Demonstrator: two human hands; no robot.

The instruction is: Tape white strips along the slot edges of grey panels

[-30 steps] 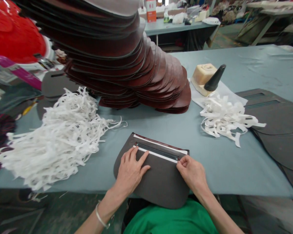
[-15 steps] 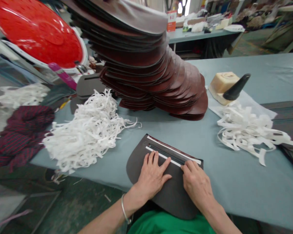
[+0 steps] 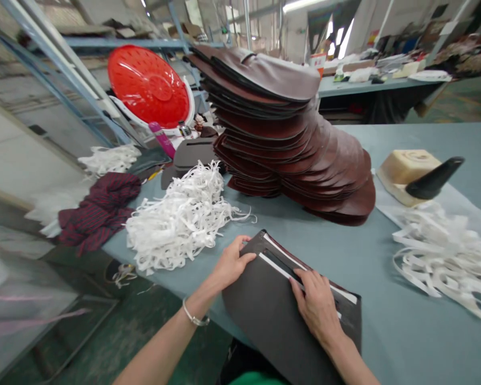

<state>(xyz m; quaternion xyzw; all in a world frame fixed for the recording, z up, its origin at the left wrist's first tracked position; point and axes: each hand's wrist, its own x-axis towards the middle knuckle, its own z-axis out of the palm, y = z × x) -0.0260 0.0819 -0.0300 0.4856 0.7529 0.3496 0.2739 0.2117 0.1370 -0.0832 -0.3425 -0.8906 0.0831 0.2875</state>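
Observation:
A dark grey leather panel [image 3: 260, 310] with a rounded lower part lies at the table's front edge, partly over it. It has a long slot with a white strip [image 3: 273, 264] along the near side and another white strip [image 3: 282, 251] along the far side; reddish-brown shows at its far edge. My left hand [image 3: 230, 264] holds the panel's left corner, thumb on top and fingers around the edge. My right hand [image 3: 318, 302] lies over the slot, bent fingers resting on the panel and hiding part of the strips.
Behind the panel rises a tall leaning stack of brown leather pieces [image 3: 304, 160]. Left of it sits a heap of white strips [image 3: 180, 219], beside a striped cloth [image 3: 102, 208]. On the right are a yellowish block [image 3: 409, 166], a black-handled tool [image 3: 435, 179] and curled white strips [image 3: 441, 251].
My left hand has moved from the near strip to the panel's left corner. My right hand has shifted along the slot towards its middle. The camera view has tilted up and turned left.

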